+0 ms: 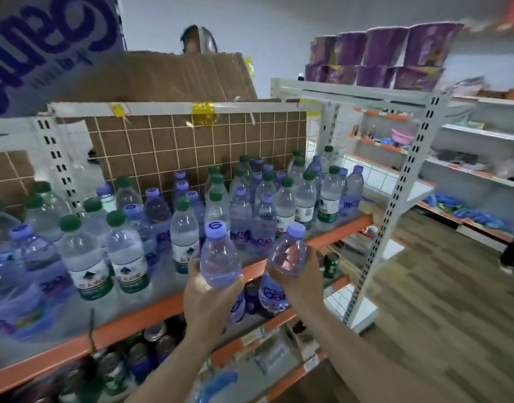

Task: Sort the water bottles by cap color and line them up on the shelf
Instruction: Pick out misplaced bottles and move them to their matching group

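My left hand [204, 298] grips a purple-capped water bottle [219, 257] upright, just in front of the shelf's orange front edge [322, 238]. My right hand [300, 282] holds a second purple-capped bottle [287, 254], tilted slightly right, beside the first. On the shelf stand several green-capped bottles [127, 251] and several purple-capped bottles [241, 210], mixed together. A group of green-capped ones sits at the front left; both colours crowd the middle and the back right.
A tiled board [191, 146] backs the shelf. White uprights [395, 205] frame its right end. Cans [151, 344] fill the shelf below. Purple cups [395, 53] are stacked on top. A person's head shows behind cardboard [177, 74]. Wooden floor [438, 301] lies to the right.
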A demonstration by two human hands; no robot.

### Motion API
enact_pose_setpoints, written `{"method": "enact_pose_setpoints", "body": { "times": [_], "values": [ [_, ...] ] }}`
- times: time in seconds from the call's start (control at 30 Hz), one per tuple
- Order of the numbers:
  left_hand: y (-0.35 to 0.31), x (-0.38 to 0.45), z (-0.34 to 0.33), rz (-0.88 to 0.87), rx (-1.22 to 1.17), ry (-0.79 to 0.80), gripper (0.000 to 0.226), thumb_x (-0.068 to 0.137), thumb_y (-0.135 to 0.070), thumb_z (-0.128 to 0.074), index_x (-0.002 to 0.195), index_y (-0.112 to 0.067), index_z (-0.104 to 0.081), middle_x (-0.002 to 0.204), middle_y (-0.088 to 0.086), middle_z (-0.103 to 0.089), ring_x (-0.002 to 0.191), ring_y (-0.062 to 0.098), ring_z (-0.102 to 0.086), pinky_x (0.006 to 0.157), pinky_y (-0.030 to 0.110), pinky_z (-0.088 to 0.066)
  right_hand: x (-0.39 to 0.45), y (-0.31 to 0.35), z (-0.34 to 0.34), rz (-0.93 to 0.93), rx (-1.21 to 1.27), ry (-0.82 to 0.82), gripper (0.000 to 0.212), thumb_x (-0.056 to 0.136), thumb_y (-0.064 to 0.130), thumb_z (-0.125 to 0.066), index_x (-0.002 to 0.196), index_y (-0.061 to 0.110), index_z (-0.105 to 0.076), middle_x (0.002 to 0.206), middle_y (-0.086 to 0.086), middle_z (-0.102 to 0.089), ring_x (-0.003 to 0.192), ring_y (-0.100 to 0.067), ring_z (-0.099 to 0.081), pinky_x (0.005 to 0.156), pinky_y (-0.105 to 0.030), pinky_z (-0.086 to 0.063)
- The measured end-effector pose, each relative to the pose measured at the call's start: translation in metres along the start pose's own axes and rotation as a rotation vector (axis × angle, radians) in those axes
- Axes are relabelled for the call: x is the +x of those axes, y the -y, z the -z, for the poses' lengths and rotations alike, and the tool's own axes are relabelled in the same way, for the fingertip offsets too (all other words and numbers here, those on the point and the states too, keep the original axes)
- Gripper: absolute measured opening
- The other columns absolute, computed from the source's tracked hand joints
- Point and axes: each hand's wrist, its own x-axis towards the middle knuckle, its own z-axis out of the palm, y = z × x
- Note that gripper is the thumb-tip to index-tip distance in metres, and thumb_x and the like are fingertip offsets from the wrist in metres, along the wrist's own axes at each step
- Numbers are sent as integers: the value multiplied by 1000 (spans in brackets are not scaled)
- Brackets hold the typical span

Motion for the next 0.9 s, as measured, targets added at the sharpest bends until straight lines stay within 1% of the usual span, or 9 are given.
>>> {"method": "enact_pose_setpoints", "body": {
  "times": [0.07, 0.2, 0.27, 0.37, 0.43, 0.5, 0.7, 0.8, 0.9],
  "values": [
    [3, 10, -18, 25, -23, 53, 41, 69, -21, -76, 101, -10, -52, 60, 22, -61, 42, 31, -55, 41, 43, -45, 15, -9, 6, 3, 0, 2, 58, 68, 43, -84, 108, 30, -45, 107, 8, -54, 88, -1, -56, 66, -21, -42],
    [5, 30, -55, -37, -4, -64, 44, 62, -22, -83, 92, -41, -57, 86, -2, -71, 78, 17, -68, 68, 38, -55, 48, -27, 14, -9, 9, -26, 72, 56, 63, -76, 112, 30, -47, 111, 4, -57, 100, -16, -60, 80, -42, -52],
    [5, 42, -74, -41, 8, -44, 40, 66, -18, -84, 86, -42, -60, 84, -3, -70, 78, 16, -67, 66, 31, -53, 67, -36, 20, -22, 19, -24, 68, 54, 62, -76, 109, 34, -46, 111, 4, -56, 101, -15, -60, 82, -45, -52],
    [17, 65, -100, -124, 120, -55, 19, 69, -28, -76, 84, -22, -66, 83, -10, -63, 79, 18, -61, 60, 17, -40, 98, -46, 33, -29, -15, -39, 76, 54, 60, -78, 116, 30, -45, 113, 5, -54, 105, -16, -56, 87, -45, -49],
    [21, 77, -118, -195, 228, -54, 29, 62, -43, -67, 76, -18, -70, 81, -11, -60, 80, 7, -52, 61, 16, -34, 120, -52, 40, -52, -30, -45, 77, 60, 52, -83, 119, 25, -42, 115, 7, -51, 108, -16, -53, 88, -41, -47],
    [17, 86, -136, -184, 183, -50, 26, 61, -36, -73, 80, -18, -69, 83, -9, -54, 79, -2, -52, 60, 11, -37, 141, -57, 46, -57, -38, -63, 79, 62, 49, -84, 125, 23, -43, 118, 6, -52, 110, -17, -55, 89, -42, -48],
    [13, 105, -182, -92, 60, 27, 41, 64, -7, -81, 91, -23, -54, 78, -9, -64, 68, -2, -62, 54, 10, -45, 185, -74, 66, -32, -116, -147, 81, 66, 43, -83, 132, 18, -43, 122, 5, -47, 111, -18, -52, 88, -42, -48],
    [16, 107, -201, -76, 47, 53, 49, 62, -6, -82, 91, -28, -51, 80, -9, -66, 70, 3, -64, 59, 20, -48, 200, -84, 77, -40, -111, -176, 80, 66, 40, -84, 130, 21, -40, 123, 4, -46, 112, -19, -52, 86, -40, -48],
    [20, 110, -222, -74, 54, 62, 50, 60, -3, -83, 93, -24, -51, 85, -6, -66, 76, 11, -65, 63, 27, -51, 216, -90, 89, -47, -88, -212, 77, 67, 34, -85, 129, 21, -41, 120, 6, -45, 104, -15, -52, 81, -31, -44]
  ]
}}
